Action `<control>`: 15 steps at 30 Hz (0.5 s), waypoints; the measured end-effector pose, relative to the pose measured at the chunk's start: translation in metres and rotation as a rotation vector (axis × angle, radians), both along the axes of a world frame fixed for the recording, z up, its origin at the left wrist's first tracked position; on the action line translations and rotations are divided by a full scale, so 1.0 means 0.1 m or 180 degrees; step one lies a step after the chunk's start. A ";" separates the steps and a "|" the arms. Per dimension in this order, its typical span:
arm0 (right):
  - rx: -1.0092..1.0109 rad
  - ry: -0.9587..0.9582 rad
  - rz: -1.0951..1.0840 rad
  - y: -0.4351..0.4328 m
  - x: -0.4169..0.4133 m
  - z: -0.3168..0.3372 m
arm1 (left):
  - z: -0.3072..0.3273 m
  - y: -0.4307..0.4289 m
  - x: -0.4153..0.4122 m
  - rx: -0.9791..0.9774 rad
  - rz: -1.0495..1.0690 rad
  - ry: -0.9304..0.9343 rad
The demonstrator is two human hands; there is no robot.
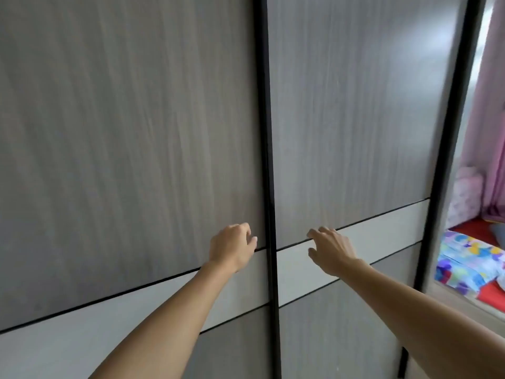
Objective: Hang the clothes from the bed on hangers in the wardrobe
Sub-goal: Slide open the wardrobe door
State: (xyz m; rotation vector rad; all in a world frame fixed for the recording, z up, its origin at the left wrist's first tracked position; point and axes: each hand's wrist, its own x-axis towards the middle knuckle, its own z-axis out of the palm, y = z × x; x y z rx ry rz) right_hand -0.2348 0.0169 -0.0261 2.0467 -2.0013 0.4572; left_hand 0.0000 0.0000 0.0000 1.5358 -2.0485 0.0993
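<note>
A tall wardrobe fills the view, its two grey wood-grain sliding doors closed, the left door and the right door meeting at a black vertical frame. A pale band crosses both doors at hand height. My left hand reaches to the left door right beside the black frame, fingers loosely curled against the panel's edge, holding nothing I can make out. My right hand reaches to the right door at the groove above the pale band, fingers bent and spread, touching the panel. No hangers show.
At the right edge, past the wardrobe's black side frame, lies a bed with a red sheet and a colourful patterned cloth. A pink patterned pillow and pink curtain stand behind it.
</note>
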 end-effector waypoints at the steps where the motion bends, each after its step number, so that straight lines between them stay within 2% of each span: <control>1: -0.0072 -0.0017 -0.0029 -0.09 -0.04 0.00 | -0.02 -0.08 -0.08 -0.0021 0.0010 0.0001; 6: -0.0611 -0.0055 0.0193 -0.62 -0.27 -0.09 | -0.09 -0.42 -0.48 -0.0179 0.0186 0.0089; 10: -0.1241 -0.0088 0.0633 -0.95 -0.41 -0.19 | -0.18 -0.63 -0.64 -0.0307 0.0631 -0.0129; 15: -0.1737 -0.0086 0.1273 -1.27 -0.60 -0.48 | -0.26 -0.73 -0.81 -0.0373 0.1041 0.0267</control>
